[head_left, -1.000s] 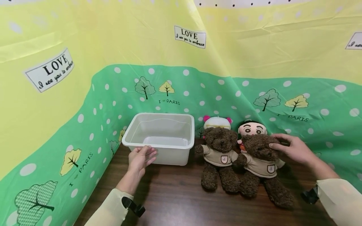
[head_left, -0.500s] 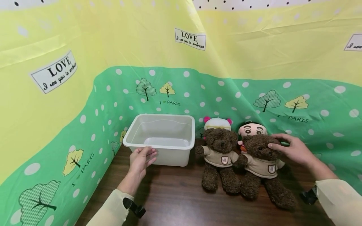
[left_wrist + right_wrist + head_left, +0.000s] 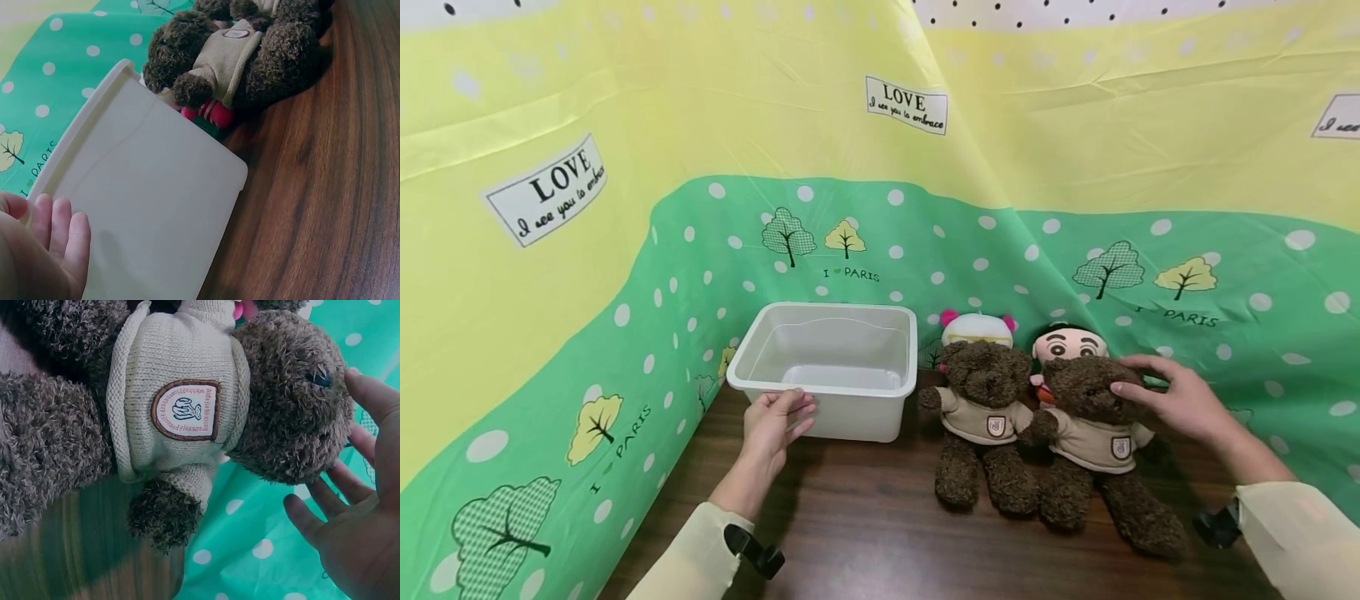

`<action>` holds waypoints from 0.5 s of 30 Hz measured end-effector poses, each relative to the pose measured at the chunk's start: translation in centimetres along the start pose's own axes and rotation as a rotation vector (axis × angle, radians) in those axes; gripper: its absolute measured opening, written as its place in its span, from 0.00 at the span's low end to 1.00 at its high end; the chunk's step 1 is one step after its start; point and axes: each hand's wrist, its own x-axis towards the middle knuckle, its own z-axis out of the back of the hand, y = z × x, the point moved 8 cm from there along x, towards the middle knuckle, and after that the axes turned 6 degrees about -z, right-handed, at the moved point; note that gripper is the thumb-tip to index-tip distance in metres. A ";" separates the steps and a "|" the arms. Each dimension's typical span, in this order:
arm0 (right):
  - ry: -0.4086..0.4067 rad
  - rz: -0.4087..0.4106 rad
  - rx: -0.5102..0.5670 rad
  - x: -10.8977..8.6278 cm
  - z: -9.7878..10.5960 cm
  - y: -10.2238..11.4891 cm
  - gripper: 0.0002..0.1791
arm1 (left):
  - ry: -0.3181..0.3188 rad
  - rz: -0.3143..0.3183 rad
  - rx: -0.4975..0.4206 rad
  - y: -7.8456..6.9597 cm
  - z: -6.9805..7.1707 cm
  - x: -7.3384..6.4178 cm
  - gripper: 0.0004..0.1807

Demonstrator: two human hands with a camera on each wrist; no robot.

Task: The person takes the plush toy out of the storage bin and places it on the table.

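Note:
My left hand (image 3: pixel 777 425) holds the front rim of a pale plastic bin (image 3: pixel 857 415), thumb and forefinger at the edge and the other fingers loose along the outer wall. The bin stands upright and its inside looks bare. On the right, my right hand (image 3: pixel 1182 398) grips the side of a brown teddy bear's head; this teddy bear (image 3: pixel 1093 433) wears a beige knit shirt with a badge. In the right wrist view my thumb (image 3: pixel 369 387) lies near the bear's eye, while the other fingers spread beside its head. A matching teddy bear (image 3: pixel 985 425) sits to its left.
Behind the bears stand a doll with a drawn face (image 3: pixel 1067 343) and a white-headed plush with pink ears (image 3: pixel 976 325). Everything rests on a dark wood table (image 3: pixel 880 533). A green and yellow printed cloth (image 3: pixel 820 233) hangs close behind and at the left.
The head view has shifted very slightly. Both hands, the bin and the bears keep their places.

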 end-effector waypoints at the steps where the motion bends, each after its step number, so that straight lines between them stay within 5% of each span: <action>1: -0.004 0.007 -0.005 0.0 0.0 0.0 0.36 | 0.003 0.001 0.000 0.0 0.0 0.0 0.11; 15: -0.020 0.088 -0.029 -0.7 0.2 2.7 0.35 | 0.083 0.035 0.048 -0.5 0.2 0.0 0.16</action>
